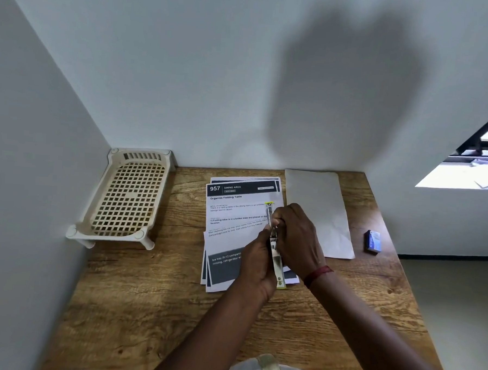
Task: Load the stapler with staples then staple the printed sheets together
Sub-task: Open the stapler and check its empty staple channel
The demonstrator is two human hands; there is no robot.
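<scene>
Now left hand point(257, 260) cradles stapler point(276, 262); right hand point(299, 238) apparently pinches its top.

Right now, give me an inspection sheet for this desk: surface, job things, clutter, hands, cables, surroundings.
Surface: wooden table, grain showing.
Job's things: stapler held over the printed sheets, which lie loosely stacked; small blue box near the right edge.
Clutter: beige rack in the left corner; blank sheet right of the printed ones.
Grippers: left hand grips the stapler from the left; right hand has fingers curled on its middle.
Cables: nothing seen.
Surroundings: white walls; window at right.
</scene>
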